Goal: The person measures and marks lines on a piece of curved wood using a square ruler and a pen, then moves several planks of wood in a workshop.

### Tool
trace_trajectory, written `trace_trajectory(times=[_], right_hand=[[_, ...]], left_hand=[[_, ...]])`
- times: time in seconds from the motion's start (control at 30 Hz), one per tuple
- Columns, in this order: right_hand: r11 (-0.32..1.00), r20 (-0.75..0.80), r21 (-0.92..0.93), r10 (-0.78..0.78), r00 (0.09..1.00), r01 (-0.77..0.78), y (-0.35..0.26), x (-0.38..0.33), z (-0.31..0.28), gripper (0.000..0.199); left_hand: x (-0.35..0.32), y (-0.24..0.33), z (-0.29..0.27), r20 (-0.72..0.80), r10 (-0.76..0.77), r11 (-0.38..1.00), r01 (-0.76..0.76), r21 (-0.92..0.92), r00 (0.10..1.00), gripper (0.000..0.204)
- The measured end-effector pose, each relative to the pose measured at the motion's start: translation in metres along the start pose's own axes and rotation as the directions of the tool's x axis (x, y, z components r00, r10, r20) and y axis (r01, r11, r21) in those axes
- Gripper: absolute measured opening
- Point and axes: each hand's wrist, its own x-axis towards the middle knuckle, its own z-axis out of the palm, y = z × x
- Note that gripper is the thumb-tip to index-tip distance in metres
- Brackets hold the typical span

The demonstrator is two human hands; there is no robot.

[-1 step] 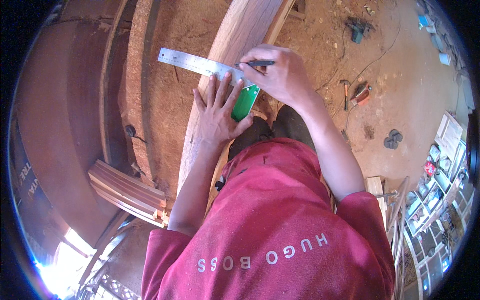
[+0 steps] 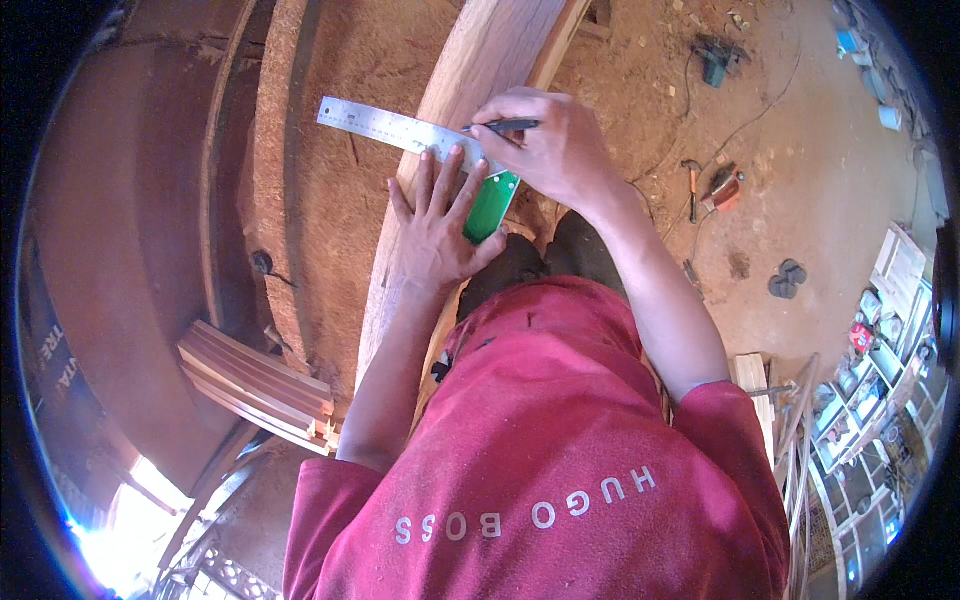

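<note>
I see my left hand (image 2: 435,235) spread wide, fingertips on the green-handled square (image 2: 490,208) lying across the wooden beam (image 2: 485,60); my right hand (image 2: 550,145) pinches a black pen (image 2: 517,125) at its far edge.

This was a woodworking shop. A metal square (image 2: 390,125) crossed a timber beam (image 2: 478,65), wooden strips (image 2: 255,385) lay stacked, and a hammer (image 2: 693,198) rested on the brown floor (image 2: 835,190).

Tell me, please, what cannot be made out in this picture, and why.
All in the head view:
Far end of the wooden beam: cut off by the top edge.
Steel blade: lower edge partly under the left hand; scale too small to read.
Dark pen: partly behind fingers of the right hand.
</note>
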Motion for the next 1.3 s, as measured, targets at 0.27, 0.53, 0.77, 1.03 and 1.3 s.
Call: trace_trajectory(times=[0.27,0.53,0.77,1.03,1.3], right_hand=[[0.999,0.052,0.017,-0.044,0.998,0.043,0.003,-0.011,-0.013,0.016],[1.0,0.028,0.022,-0.014,1.0,0.013,-0.002,-0.004,-0.01,0.018],[0.999,0.058,-0.033,-0.036,0.998,0.038,0.006,-0.012,-0.008,0.016],[0.976,0.014,-0.051,0.214,0.977,-0.213,0.011,-0.071,-0.075,0.015],[0.765,-0.108,0.44,0.565,0.818,-0.47,0.054,-0.109,-0.085,0.031]], left_hand=[[-0.002,-0.001,0.002,-0.032,-0.002,1.0,0.002,-0.006,0.999,0.088],[-0.002,-0.002,0.002,-0.015,0.0,1.0,-0.001,-0.015,1.0,0.088],[-0.002,-0.003,0.003,-0.032,0.004,1.0,-0.004,-0.003,0.999,0.087],[-0.003,-0.001,-0.002,-0.057,0.009,1.0,-0.01,-0.009,0.998,0.086],[-0.059,0.031,-0.018,-0.092,-0.136,0.965,0.111,-0.236,0.986,0.074]])
